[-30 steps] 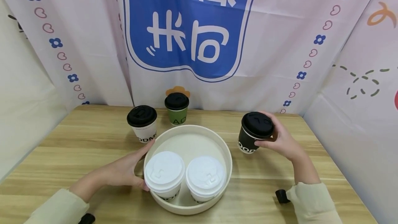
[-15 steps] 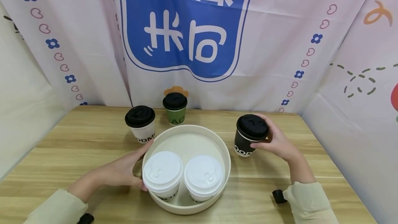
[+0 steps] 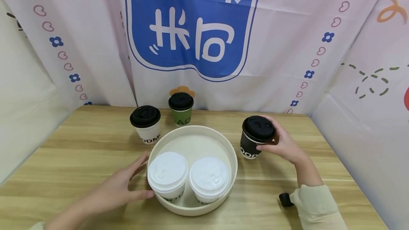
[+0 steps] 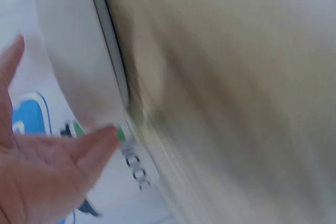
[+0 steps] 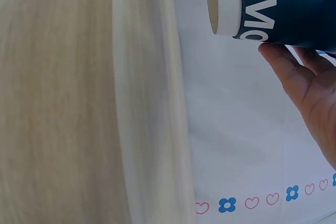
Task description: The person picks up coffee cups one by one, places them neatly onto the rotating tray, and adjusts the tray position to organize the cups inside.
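Note:
My right hand point(image 3: 282, 141) grips a black paper coffee cup point(image 3: 250, 146) with a black lid, right of a round cream tray point(image 3: 233, 152). In the right wrist view the cup's base point(image 5: 226, 3) appears raised off the tabletop. My left hand point(image 3: 118, 187) is at the tray's left side, thumb and fingers spread; whether it touches the rim I cannot tell. The left wrist view shows this hand point(image 4: 52, 171) beside the tray's wall point(image 4: 79, 51). Inside the tray's near half stand two cups with white lids, a left one point(image 3: 168, 173) and a right one point(image 3: 209, 176).
Behind the tray's left side stands a white cup point(image 3: 149, 134) with a black lid. A smaller green cup point(image 3: 183, 116), also black-lidded, is at the back near the printed cloth point(image 3: 271, 45). All this is on a wooden table point(image 3: 80, 144).
My right hand has brought the black cup a little left, toward the tray. My left hand has loosened from the tray's side and shifted slightly toward me. The other cups stay put.

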Tool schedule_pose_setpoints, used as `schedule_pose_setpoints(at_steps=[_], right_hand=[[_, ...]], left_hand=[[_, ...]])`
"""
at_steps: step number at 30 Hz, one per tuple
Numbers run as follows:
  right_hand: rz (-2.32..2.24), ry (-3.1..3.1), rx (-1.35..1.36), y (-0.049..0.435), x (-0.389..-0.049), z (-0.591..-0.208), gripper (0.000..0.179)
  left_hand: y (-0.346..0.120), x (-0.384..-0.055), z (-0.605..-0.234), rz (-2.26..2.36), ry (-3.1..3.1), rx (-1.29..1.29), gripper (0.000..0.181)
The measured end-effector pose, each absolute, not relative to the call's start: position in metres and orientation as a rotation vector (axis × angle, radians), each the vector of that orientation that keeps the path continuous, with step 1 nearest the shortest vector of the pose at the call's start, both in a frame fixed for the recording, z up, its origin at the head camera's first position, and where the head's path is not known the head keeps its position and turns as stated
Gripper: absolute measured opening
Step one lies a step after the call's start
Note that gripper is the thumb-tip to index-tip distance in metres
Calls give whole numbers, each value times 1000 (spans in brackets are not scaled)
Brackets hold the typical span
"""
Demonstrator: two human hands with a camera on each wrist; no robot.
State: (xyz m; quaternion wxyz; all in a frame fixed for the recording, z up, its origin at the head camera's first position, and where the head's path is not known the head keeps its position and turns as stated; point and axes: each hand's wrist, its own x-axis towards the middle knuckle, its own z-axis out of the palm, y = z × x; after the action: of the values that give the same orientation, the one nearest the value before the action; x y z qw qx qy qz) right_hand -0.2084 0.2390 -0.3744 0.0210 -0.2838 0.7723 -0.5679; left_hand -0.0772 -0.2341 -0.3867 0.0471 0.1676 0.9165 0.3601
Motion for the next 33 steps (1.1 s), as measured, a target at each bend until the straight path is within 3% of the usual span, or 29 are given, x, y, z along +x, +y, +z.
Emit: schedule_pose_setpoints(at_steps=[6,13,24,33], right_hand=[[-1755,2398,-863,238,-209,-372,92],[-1749,2408,-857,236,-210,-373,92],[-1747,2415,-876,236,-211,-373,92],[-1743,2394,-865,237,-209,-374,92]], left_hand=[[-207,-51,-388,1050,2887,165,108],[-190,-41,-395,1004,2781,-81,125],[-181,-42,-397,1150,2749,-71,126],[-188,-45,-400,1207,2851,81,124]])
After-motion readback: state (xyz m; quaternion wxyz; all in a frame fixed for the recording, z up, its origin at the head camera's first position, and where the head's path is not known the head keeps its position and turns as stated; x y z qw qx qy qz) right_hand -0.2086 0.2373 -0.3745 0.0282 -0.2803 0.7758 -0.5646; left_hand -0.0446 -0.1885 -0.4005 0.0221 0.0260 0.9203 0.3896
